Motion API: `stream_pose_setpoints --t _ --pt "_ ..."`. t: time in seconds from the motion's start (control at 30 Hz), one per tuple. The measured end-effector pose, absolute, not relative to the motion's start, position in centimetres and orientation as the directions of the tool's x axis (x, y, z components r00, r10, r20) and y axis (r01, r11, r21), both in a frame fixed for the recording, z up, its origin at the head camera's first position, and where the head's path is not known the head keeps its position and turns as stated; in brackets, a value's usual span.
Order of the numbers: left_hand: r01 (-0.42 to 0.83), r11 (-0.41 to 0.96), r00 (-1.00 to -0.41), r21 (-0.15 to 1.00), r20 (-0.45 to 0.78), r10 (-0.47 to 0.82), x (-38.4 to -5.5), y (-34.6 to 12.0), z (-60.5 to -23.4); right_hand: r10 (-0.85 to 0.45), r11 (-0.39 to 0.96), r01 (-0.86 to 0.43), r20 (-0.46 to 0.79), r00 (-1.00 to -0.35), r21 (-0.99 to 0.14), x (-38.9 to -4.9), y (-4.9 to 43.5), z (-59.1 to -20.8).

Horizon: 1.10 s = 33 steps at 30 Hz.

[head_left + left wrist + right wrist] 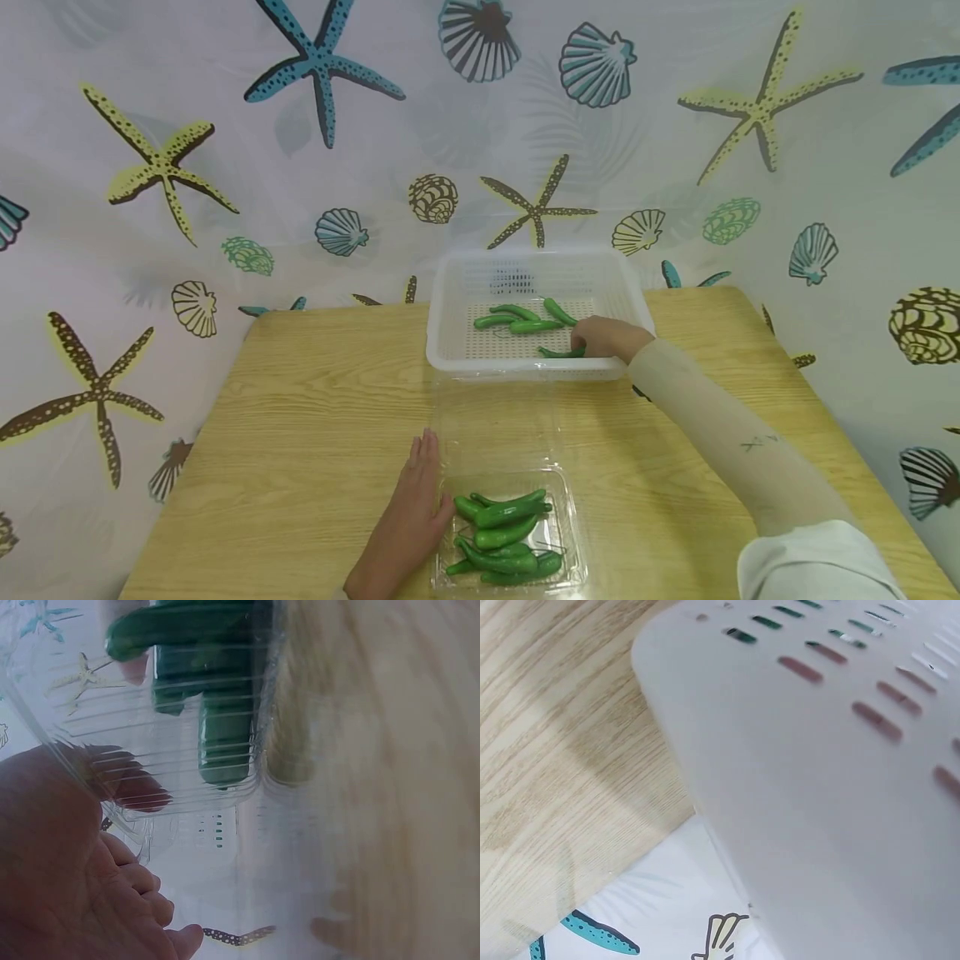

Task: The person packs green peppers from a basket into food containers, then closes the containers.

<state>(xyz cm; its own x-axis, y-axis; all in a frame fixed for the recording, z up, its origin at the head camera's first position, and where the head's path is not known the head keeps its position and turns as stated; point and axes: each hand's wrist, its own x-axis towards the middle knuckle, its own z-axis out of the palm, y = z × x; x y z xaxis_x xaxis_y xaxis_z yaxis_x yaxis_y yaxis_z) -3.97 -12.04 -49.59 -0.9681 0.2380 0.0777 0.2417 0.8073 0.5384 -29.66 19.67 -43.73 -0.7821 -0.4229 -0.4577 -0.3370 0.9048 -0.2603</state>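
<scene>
Two hands, two containers of green peppers

Left side: pale yellow wood-grain worktop [315, 417], backed by a white sheet printed with starfish and shells [397, 150]. Left hand [405, 517] rests beside a clear, ribbed plastic box [576, 558]. Its fingers are extended and close together, pointing away from the wearer; thumb apart from them, at the box's left wall. Nothing gripped on this side.

Centre, near: the box holds a loose heap of glossy, slender green peppers [506, 533], some crossing over others. Its transparent lid [495, 417] lies folded out over the worktop, far edge at the basket's front rim — cannot tell whether they touch.

Centre, far: white rectangular perforated plastic basket [480, 364]. Four smooth light-green peppers [535, 327] lie grouped on its floor; a fifth green pepper [558, 353] lies just inside the front wall, right end at the right hand.

Right side: right hand [607, 335] reaches over the basket's front right rim, fingers bent downward. Fingertips hidden — cannot tell whether they are clamped on the fifth pepper. White sleeve [817, 562] farther down that arm.
</scene>
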Motion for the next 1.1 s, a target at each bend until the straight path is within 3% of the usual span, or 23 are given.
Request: stream_pose_setpoints --t 0.33,0.57,0.77,1.1 --pt "0.233 0.811 -0.969 0.536 0.062 0.238 -3.9 -12.0 -49.6 -0.429 0.901 -0.329 -0.464 -0.775 -0.282 -29.3 20.1 -43.6" --pt "0.232 0.804 -0.969 0.548 0.062 0.237 -3.9 -12.1 -49.6 -0.498 0.863 -0.392 -0.404 -0.767 -0.320 -29.6 20.3 -43.6" --pt "0.240 0.801 -0.968 0.549 0.074 0.239 -3.9 -12.1 -49.7 -0.481 0.865 -0.353 -0.386 -0.787 -0.358 -29.8 20.7 -43.7" --pt "0.245 0.804 -0.967 0.542 0.075 0.245 -3.9 -12.0 -49.5 -0.527 0.810 -0.403 -0.228 -0.818 -0.427 -30.1 20.7 -42.7"
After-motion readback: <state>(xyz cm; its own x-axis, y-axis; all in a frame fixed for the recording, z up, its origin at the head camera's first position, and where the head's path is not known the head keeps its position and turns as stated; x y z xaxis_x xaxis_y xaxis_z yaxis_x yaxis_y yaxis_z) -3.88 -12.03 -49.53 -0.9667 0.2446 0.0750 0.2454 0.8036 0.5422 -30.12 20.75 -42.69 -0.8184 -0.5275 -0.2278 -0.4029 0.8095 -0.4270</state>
